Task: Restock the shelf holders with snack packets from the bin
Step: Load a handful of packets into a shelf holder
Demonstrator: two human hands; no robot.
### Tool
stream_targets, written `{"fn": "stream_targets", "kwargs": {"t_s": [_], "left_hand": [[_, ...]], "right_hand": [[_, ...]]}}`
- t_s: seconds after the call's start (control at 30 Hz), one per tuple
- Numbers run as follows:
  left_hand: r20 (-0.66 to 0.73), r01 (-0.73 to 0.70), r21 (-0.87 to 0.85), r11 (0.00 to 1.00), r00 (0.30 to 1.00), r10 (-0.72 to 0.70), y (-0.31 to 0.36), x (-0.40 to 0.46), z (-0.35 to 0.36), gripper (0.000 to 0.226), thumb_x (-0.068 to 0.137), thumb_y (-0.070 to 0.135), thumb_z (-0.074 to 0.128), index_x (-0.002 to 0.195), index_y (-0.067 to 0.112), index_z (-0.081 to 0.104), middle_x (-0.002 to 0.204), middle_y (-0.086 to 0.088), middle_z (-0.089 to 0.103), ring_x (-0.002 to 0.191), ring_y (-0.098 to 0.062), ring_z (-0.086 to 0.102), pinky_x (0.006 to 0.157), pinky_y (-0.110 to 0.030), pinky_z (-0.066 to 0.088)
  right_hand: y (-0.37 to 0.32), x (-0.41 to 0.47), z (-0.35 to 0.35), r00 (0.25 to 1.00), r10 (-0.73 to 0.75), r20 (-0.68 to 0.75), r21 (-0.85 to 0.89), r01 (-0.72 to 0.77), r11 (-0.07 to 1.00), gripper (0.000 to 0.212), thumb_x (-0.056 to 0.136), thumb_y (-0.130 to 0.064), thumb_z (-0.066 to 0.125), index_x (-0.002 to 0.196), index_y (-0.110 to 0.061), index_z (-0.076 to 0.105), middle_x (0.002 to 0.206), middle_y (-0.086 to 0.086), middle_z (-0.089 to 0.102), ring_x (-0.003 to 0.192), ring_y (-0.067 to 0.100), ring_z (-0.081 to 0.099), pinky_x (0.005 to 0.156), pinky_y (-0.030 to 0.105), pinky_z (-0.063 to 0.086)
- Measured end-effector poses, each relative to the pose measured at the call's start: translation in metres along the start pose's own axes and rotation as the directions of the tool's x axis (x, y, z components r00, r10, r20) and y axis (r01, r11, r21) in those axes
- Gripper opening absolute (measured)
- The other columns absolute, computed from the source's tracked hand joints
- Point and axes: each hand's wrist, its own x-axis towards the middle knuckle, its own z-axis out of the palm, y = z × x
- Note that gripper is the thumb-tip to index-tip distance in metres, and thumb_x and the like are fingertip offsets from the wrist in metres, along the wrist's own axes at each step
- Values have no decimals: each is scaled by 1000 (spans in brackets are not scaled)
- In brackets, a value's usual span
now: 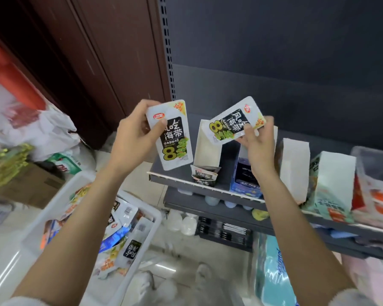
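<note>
My left hand point(135, 138) grips a white and black snack packet point(171, 138) upright, in front of the shelf's left end. My right hand point(258, 142) pinches a second, matching snack packet point(232, 123) tilted sideways above a white cardboard shelf holder point(206, 144). That holder stands on the dark shelf point(177, 173) and has a few dark packets point(205, 174) at its front. Down at the lower left, a white bin point(142, 246) holds several mixed snack packets.
More holders stand along the shelf to the right: a blue box point(244, 184), white holders point(294, 168) and a clear tub point(376, 164). Lower shelves carry goods. A cardboard box point(31, 188) and plastic bags point(42, 127) sit on the floor at left.
</note>
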Motion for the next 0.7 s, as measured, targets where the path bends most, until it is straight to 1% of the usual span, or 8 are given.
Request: {"fn": "stream_targets", "kwargs": {"t_s": [0.07, 0.13, 0.2, 0.27, 0.4, 0.5, 0.57, 0.7], "left_hand": [[-27, -32, 11, 999, 999, 32, 4, 11, 7, 16, 90, 24, 57, 96, 38, 51, 85, 16, 67, 77, -15, 66, 69, -43, 55], [-38, -53, 22, 998, 998, 54, 2, 22, 18, 14, 90, 26, 55, 100, 34, 51, 84, 15, 66, 75, -18, 65, 66, -46, 54], [-48, -60, 6, 998, 997, 60, -4, 30, 31, 12, 91, 27, 55, 102, 30, 52, 83, 14, 66, 75, -25, 64, 65, -49, 53], [-69, -52, -9, 999, 996, 52, -10, 37, 42, 11, 93, 25, 55, 103, 28, 53, 84, 14, 65, 76, -29, 63, 66, -50, 52], [-76, -60, -34, 998, 995, 58, -17, 51, 58, 10, 94, 22, 55, 104, 25, 54, 88, 11, 65, 78, -18, 64, 69, -45, 53], [-140, -89, -100, 991, 987, 75, -14, 59, 61, 9, 94, 23, 56, 98, 31, 54, 83, 13, 63, 76, -26, 62, 65, -47, 52], [-157, -108, -153, 982, 984, 84, -14, 64, 62, 12, 94, 24, 57, 95, 36, 53, 82, 16, 63, 74, -19, 60, 65, -45, 50], [160, -104, -105, 989, 980, 120, -34, 60, 84, 4, 94, 27, 57, 97, 28, 59, 90, 5, 66, 83, -19, 64, 75, -43, 51]], "right_hand": [[10, 6, 4, 994, -45, 101, -221, 66, 973, 8, 99, -13, 44, 100, -15, 36, 100, -1, 62, 89, 13, 64, 71, 27, 55], [21, 5, 6, 976, -37, 214, -404, 123, 907, 6, 100, -15, 43, 99, -13, 37, 93, 2, 61, 76, 12, 58, 60, 16, 44], [30, 1, 8, 957, -15, 291, -515, 170, 840, 7, 100, -18, 42, 100, -10, 41, 83, 3, 58, 64, 8, 50, 53, 17, 37], [36, -4, 8, 934, -26, 356, -593, 248, 766, 10, 99, -19, 44, 99, -9, 47, 81, 1, 57, 64, 12, 50, 51, 18, 35], [43, -6, 1, 878, -52, 476, -742, 433, 511, 17, 94, -20, 54, 104, -9, 63, 94, 8, 66, 90, 24, 53, 65, 26, 31], [38, -6, -2, 857, 3, 515, -758, 454, 468, 21, 94, -24, 54, 109, -17, 66, 93, 7, 68, 97, 23, 49, 76, 30, 35], [37, -6, -2, 840, 22, 543, -752, 474, 458, 22, 95, -26, 53, 111, -20, 66, 93, 4, 67, 99, 21, 49, 83, 32, 35], [35, -10, 0, 792, 44, 609, -729, 537, 424, 25, 96, -28, 50, 114, -23, 66, 94, 4, 66, 102, 21, 48, 85, 33, 30]]}}
